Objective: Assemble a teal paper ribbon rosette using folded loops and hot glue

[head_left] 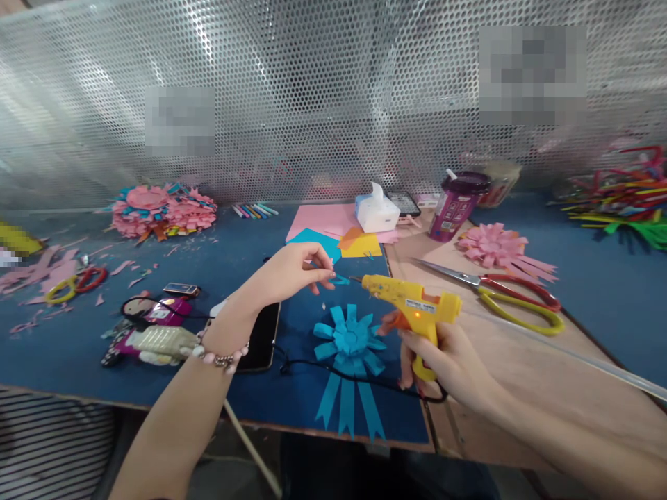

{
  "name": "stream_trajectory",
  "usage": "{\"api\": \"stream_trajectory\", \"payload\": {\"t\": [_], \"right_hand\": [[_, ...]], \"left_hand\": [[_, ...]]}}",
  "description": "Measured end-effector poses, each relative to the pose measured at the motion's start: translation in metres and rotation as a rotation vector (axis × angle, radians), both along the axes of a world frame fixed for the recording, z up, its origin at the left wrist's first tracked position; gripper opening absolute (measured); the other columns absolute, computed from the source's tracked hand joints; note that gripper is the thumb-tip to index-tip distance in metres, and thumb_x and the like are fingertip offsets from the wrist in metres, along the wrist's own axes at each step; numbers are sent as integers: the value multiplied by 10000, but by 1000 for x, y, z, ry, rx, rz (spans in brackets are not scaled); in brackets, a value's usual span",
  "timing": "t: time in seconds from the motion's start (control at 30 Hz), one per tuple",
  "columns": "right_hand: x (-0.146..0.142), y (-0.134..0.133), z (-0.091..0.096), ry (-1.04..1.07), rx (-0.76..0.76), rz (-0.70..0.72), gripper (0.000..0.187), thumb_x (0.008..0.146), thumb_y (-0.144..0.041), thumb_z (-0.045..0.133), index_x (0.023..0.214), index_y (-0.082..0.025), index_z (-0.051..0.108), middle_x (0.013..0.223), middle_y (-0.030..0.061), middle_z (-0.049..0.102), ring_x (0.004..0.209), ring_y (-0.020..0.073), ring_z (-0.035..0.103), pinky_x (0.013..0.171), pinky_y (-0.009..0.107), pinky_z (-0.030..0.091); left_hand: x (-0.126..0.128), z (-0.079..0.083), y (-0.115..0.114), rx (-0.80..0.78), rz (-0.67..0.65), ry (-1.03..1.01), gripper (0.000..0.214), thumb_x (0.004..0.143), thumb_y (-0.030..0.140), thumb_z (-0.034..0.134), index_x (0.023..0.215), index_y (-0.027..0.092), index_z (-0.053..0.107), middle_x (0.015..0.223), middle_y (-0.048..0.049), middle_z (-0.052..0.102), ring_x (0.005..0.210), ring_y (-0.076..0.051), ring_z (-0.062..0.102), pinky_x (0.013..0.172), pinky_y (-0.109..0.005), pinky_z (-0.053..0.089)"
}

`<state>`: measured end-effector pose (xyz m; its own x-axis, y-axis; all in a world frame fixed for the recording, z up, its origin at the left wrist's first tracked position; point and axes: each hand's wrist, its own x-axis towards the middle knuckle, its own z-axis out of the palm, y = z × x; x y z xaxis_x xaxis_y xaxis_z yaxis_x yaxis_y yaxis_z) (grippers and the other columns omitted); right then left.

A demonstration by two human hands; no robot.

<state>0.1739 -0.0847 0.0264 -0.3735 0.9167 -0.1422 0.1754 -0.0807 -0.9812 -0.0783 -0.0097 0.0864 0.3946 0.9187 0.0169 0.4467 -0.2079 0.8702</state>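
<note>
My right hand [442,361] is wrapped round the grip of a yellow hot glue gun [411,298], whose small orange light is lit. The gun's nozzle points left, at a small blue paper strip [341,280] pinched between the fingertips of my left hand [313,267]. Whether nozzle and paper touch, I cannot tell. Below both hands a blue paper flower [350,340] lies on the table, three notched ribbon tails hanging toward the near edge. The gun's black cord [333,371] crosses over the flower.
Large scissors [500,288] and a pink paper flower [495,246] lie right, near a purple cup [456,208]. Behind are a tissue pack [376,210] and coloured paper [317,219]. A phone [260,340], a doll [161,340], small scissors [76,285] and a pink flower pile [161,212] are left.
</note>
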Motion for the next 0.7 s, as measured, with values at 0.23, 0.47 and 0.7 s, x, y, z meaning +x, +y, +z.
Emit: {"api": "stream_trajectory", "payload": {"t": [0.23,0.47,0.7], "right_hand": [[1,0,0,-11,-19,19,505,878,-545,469,1174,-135,460,523,-1,644,318,136,502,319,219,369],[0,0,1,13,-20,25,484,889,-527,478,1164,-128,457,519,0,640,329,125,505,341,206,386],[2,1,2,140,-78,50,431,901,-462,488,1159,-118,455,496,-3,626,317,116,492,336,193,382]], "left_hand": [[0,0,1,1,-7,5,115,816,231,631,816,158,543,779,-41,665,761,-187,708,575,-251,541],[-2,-1,1,14,-30,1,92,830,224,614,828,159,549,793,-39,658,798,-194,709,588,-255,553],[-3,-2,3,8,-27,10,94,830,222,617,828,156,550,803,-38,656,793,-194,710,594,-262,562]]}}
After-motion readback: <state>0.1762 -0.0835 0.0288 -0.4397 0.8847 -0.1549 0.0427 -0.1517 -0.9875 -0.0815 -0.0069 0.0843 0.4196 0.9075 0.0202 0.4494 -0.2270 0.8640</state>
